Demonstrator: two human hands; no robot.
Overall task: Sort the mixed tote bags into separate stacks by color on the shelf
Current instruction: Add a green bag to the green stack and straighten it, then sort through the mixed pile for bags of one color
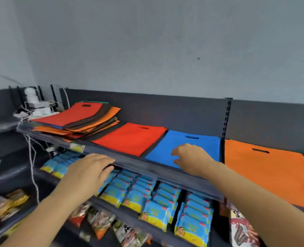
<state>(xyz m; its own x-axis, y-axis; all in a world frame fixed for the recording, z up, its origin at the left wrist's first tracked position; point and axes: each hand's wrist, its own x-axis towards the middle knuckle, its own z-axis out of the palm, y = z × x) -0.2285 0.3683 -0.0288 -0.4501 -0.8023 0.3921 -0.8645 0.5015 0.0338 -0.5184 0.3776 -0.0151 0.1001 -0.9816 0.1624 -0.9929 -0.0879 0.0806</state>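
1. A mixed stack (76, 118) of tote bags is sitting at the left end of the top shelf (144, 165). A red one is lying uppermost, and orange, black and blue edges are fanning out beneath it.
2. To its right, 3 colours are lying side by side: a red bag (129, 138), then a blue bag (204, 142), then an orange bag (265, 172) past the shelf upright. Each is lying flat with its handle slot toward the wall.
3. The left hand (88, 169) is stretching toward the shelf's front edge, fingers straight and close together, gripping nothing.
4. The right hand (190, 157) is reaching over the blue bag's near half, fingers loosely bent and holding nothing. Whether they are touching the fabric is unclear.
5. Blue-and-yellow snack packets (156, 211) are standing in rows on the shelf below, and white plugs (36, 106) with cords are crowding behind the mixed stack.
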